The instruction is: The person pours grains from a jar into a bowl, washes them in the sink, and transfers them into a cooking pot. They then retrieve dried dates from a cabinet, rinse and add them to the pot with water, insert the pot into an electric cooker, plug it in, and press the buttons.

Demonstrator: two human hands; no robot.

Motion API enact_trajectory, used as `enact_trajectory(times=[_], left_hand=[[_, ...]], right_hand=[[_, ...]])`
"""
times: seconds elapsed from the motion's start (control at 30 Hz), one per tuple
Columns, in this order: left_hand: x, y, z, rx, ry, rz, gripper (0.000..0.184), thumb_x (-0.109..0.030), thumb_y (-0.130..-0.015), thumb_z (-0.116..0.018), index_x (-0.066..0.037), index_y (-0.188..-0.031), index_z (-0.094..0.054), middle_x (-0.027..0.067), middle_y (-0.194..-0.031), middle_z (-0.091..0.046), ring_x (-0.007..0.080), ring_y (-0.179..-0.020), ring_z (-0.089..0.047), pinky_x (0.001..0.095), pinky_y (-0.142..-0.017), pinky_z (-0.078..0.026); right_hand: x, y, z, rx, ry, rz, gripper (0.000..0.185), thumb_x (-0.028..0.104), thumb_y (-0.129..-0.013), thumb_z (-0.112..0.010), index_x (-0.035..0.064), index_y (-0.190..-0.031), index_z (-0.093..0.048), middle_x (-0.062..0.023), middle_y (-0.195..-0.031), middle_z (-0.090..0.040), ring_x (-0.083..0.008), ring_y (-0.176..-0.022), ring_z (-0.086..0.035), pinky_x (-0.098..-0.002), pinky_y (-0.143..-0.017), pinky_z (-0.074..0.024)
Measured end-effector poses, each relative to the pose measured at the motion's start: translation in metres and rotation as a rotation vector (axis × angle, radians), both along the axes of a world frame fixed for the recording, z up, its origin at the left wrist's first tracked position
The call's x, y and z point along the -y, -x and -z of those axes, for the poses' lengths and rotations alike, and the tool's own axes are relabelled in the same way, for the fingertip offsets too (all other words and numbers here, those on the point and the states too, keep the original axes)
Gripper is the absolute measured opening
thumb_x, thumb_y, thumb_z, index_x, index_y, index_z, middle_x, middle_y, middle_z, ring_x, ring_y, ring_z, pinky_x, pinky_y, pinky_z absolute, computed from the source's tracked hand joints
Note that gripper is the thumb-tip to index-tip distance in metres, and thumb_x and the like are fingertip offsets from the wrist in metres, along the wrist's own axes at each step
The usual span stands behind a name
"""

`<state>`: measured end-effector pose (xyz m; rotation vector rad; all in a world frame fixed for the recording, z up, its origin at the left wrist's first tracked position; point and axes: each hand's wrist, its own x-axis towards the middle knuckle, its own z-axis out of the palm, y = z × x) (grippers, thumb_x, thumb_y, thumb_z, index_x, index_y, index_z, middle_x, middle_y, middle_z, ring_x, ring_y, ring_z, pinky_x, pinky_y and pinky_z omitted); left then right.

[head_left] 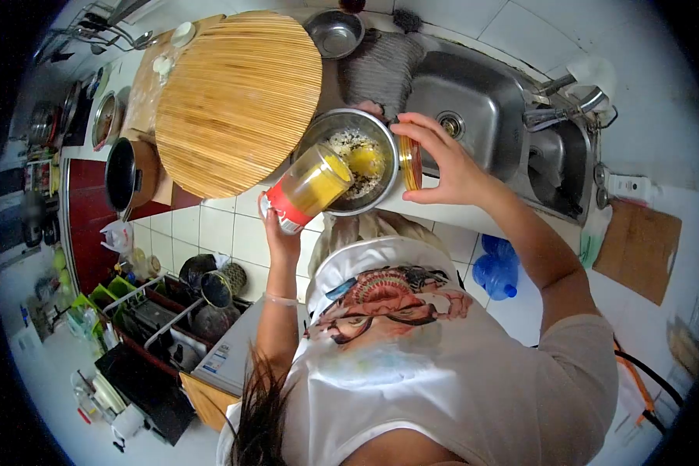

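My L hand (pixel 274 223) clasps red-labelled clear jar (pixel 303 189); R hand (pixel 452 161) pinches red-gold lid (pixel 411 165). Prob. pouring, round steel bowl (pixel 365 204), counter's (pixel 443 213) front edge; nxt needs steady tilt.

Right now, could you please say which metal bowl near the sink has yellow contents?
The bowl below the tilted jar; the one beside the grey cloth shows none.

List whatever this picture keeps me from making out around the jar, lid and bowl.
All in the head view:
- Print on the jar's red label: too small and blurred.
- Part of the food mixture in the metal bowl: behind the jar.
- Some fingers of the left hand: behind the jar.
- Flat faces of the lid in the right hand: nearly edge-on.
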<state>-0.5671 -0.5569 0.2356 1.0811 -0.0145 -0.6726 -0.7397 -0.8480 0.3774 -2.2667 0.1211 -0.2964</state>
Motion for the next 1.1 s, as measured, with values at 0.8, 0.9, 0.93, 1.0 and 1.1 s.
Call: enact_trajectory(times=[0.8,0.9,0.93,1.0,1.1], left_hand=[[-0.009,0.008,-0.046,-0.202,0.276,0.000,0.064,-0.060,-0.085,-0.034,-0.020,-0.135,-0.033,0.0060,-0.135,-0.040,0.0264,-0.121,-0.043,0.0454,-0.094,-0.041],[-0.011,0.012,-0.063,-0.130,0.246,-0.080,0.063,-0.059,-0.085,-0.035,-0.021,-0.135,-0.032,0.0055,-0.135,-0.039,0.0266,-0.120,-0.043,0.0464,-0.091,-0.043],[-0.013,0.013,-0.068,-0.134,0.225,-0.091,0.062,-0.059,-0.085,-0.035,-0.021,-0.135,-0.032,0.0055,-0.136,-0.039,0.0266,-0.120,-0.043,0.0472,-0.090,-0.044],[-0.018,0.009,-0.079,-0.181,0.249,-0.043,0.062,-0.059,-0.085,-0.035,-0.021,-0.134,-0.033,0.0063,-0.134,-0.041,0.0273,-0.118,-0.045,0.0476,-0.089,-0.045],[-0.021,0.008,-0.094,-0.328,0.262,0.075,0.064,-0.062,-0.083,-0.035,-0.019,-0.131,-0.038,0.0087,-0.126,-0.049,0.0295,-0.110,-0.052,0.0488,-0.084,-0.048]], right_hand=[[-0.085,-0.127,-0.044,-0.389,0.235,-0.176,0.080,0.049,-0.074,-0.062,0.0073,-0.133,-0.029,-0.0237,-0.107,-0.053,-0.0401,-0.096,-0.055,-0.0451,-0.084,-0.0427],[-0.073,-0.143,-0.058,-0.498,0.134,-0.248,0.082,0.051,-0.078,-0.056,0.0045,-0.137,-0.021,-0.0233,-0.105,-0.056,-0.0384,-0.093,-0.057,-0.0434,-0.081,-0.0441],[-0.068,-0.145,-0.063,-0.540,0.001,-0.283,0.084,0.050,-0.077,-0.058,0.0052,-0.138,-0.019,-0.0227,-0.108,-0.055,-0.0374,-0.095,-0.057,-0.0420,-0.081,-0.0445],[-0.072,-0.137,-0.075,-0.300,-0.018,-0.436,0.084,0.044,-0.075,-0.064,0.0085,-0.139,-0.022,-0.0211,-0.113,-0.054,-0.0353,-0.100,-0.055,-0.0392,-0.082,-0.0450],[-0.077,-0.141,-0.075,0.176,0.394,-0.623,0.075,0.040,-0.076,-0.064,0.0113,-0.136,-0.029,-0.0242,-0.113,-0.051,-0.0356,-0.104,-0.052,-0.0382,-0.088,-0.0426]])
